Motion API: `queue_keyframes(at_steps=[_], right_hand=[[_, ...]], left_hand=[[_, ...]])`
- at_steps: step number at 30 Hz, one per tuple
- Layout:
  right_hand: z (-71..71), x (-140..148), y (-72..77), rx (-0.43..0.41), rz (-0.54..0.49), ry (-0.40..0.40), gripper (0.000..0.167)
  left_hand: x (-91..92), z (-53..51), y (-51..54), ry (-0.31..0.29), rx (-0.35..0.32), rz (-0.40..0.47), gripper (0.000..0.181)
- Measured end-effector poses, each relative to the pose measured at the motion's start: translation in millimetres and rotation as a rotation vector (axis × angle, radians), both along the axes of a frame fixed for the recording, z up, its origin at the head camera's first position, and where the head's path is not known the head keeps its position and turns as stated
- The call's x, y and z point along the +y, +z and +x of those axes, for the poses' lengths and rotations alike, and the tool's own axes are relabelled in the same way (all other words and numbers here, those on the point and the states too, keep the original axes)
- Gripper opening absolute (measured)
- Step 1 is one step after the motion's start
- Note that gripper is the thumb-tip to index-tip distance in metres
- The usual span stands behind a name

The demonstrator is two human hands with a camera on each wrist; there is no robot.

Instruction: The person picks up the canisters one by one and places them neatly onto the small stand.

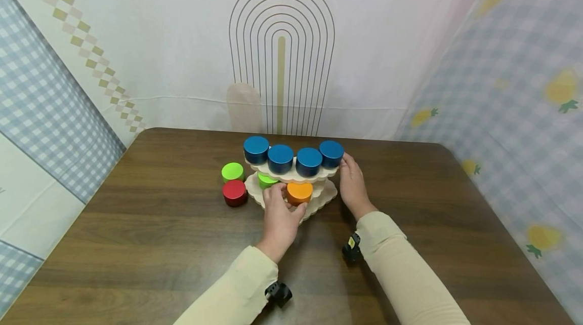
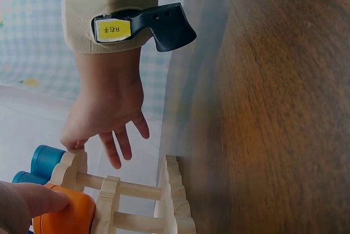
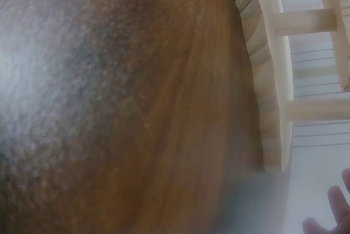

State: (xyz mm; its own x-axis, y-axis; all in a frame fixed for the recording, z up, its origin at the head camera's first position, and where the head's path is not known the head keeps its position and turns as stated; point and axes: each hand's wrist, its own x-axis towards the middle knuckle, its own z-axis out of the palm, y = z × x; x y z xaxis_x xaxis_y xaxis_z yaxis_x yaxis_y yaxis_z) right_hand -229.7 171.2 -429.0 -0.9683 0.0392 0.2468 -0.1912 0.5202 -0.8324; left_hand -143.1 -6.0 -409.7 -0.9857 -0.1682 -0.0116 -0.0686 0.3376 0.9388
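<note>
Stand [image 1: 304, 177] of pale, visibly grained wood on show, scallop-edged plates stacked in tiers on round dowels, over a dark, streaky woodgrain table [image 1: 173, 249]. Four glossy blue cylinders [image 1: 280, 158] line the top tier, and at the middle tier sits the orange cylinder [image 1: 299, 192], smooth and round-edged. And it's the left hand [image 1: 280, 221] on that orange piece, reaching forward, thumb to one side, fingers to the other, pinching it! Across on the far side, the right hand [image 1: 353, 183] angles in at the top tier's edge, just beside the end blue piece; three fingers extend loosely, but whether the thumb and forefinger grip the wood can't be told.

Out to the left, a red cylinder [image 1: 234, 193] stands just in front of a lime-green cylinder [image 1: 233, 172], covering part of it. Another green cylinder [image 1: 266, 180] peeks from under the top plate, mostly hidden. The right wrist view catches the stand cropped, fingertips cut off in the corner, tabletop blurred.
</note>
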Motion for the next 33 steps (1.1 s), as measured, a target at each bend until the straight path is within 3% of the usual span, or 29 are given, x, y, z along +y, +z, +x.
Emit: queue_keyframes(at_steps=[12,33], right_hand=[[0.1,-0.5,-1.1,-0.015,-0.005,0.009,0.047],[0.4,-0.9,-0.5,-0.016,-0.015,0.015,0.048]], left_hand=[[4.4,2.5,1.6,-0.008,0.045,0.045,0.041],[12.0,6.5,4.6,-0.023,0.064,0.057,0.048]])
